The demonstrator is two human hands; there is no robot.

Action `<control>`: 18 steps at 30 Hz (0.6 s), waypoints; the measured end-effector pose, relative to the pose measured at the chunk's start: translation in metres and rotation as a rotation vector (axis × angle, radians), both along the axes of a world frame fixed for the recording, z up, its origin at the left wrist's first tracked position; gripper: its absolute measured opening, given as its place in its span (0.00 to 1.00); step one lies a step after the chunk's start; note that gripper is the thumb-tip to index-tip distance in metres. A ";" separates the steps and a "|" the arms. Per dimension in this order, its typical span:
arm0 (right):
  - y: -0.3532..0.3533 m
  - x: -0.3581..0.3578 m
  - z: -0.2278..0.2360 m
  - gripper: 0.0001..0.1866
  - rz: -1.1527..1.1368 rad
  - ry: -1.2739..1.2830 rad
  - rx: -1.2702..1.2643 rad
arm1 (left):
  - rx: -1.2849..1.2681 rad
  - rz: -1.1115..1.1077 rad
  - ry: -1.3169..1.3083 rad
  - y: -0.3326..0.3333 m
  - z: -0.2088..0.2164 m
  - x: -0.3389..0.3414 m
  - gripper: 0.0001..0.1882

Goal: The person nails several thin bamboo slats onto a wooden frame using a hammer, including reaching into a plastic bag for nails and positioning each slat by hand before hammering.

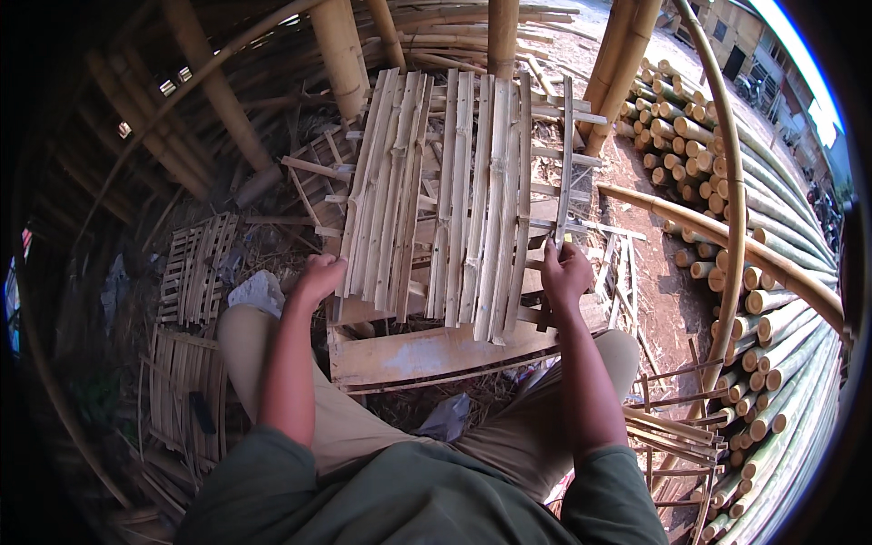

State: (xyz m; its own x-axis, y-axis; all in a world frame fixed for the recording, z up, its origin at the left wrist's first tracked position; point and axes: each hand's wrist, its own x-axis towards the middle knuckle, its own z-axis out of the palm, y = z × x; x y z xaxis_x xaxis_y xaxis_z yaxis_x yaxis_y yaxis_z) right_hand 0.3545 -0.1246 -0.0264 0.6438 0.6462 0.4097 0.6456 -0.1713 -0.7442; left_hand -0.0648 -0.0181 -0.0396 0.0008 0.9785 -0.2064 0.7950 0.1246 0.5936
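Note:
In front of my knees, split bamboo slats [495, 209] lie side by side, running away from me across several crosspieces [547, 191]. A gap parts them into a left group [386, 191] and a right group. My right hand [567, 272] is closed round the near end of a thin, darker bamboo strip [565, 154], which stands apart at the right of the rows. At the near left corner, my left hand [320, 276] has its fingers curled against the outermost slat's edge. A wooden board [436, 352] lies below the slats' near ends.
Stacked bamboo poles [772, 336] fill the right side, behind a slanting bamboo rail [727, 241]. Upright bamboo posts [502, 36] stand at the far side. Slatted bamboo panels [195, 268] lie at the left. Scraps and a plastic bag [445, 416] are between my legs.

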 end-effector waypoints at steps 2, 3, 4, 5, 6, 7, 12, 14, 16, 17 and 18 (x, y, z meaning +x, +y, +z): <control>-0.002 -0.004 0.004 0.17 -0.002 0.007 0.013 | -0.065 -0.058 -0.073 -0.007 0.008 0.010 0.26; -0.003 -0.006 0.006 0.17 -0.001 0.017 0.029 | -0.124 0.023 -0.286 -0.012 0.010 0.013 0.26; -0.005 -0.007 0.007 0.17 -0.006 0.012 0.030 | -0.184 0.103 -0.498 -0.016 0.012 0.017 0.26; -0.009 -0.008 0.007 0.16 -0.024 -0.004 0.009 | -0.185 0.096 -0.504 -0.019 0.015 0.022 0.26; -0.011 -0.009 0.009 0.16 -0.040 -0.021 -0.008 | -0.168 0.122 -0.483 -0.023 0.021 0.029 0.27; -0.013 -0.008 0.011 0.16 -0.045 -0.031 -0.005 | -0.153 0.146 -0.462 -0.023 0.023 0.034 0.28; -0.025 -0.023 0.025 0.16 -0.084 -0.069 -0.056 | -0.060 0.182 -0.495 0.008 -0.015 0.020 0.27; -0.031 -0.034 0.022 0.16 -0.097 -0.007 -0.006 | 0.041 0.219 -0.483 0.018 -0.023 0.011 0.28; -0.040 -0.035 0.021 0.16 -0.137 0.003 -0.062 | 0.030 0.203 -0.190 0.026 -0.009 0.019 0.27; -0.044 -0.039 0.021 0.16 -0.151 0.005 -0.069 | 0.025 0.192 -0.194 0.026 0.000 0.024 0.27; -0.047 -0.045 0.021 0.16 -0.163 0.018 -0.070 | 0.059 0.210 -0.124 0.020 0.019 0.027 0.27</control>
State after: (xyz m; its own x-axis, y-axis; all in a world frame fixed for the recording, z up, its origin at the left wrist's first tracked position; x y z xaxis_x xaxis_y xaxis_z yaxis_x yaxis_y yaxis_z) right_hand 0.3094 -0.1714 -0.0055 0.7492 0.5595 0.3545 0.5916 -0.3245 -0.7381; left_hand -0.0377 0.0016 -0.0203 -0.1817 0.9703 -0.1596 0.6762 0.2411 0.6961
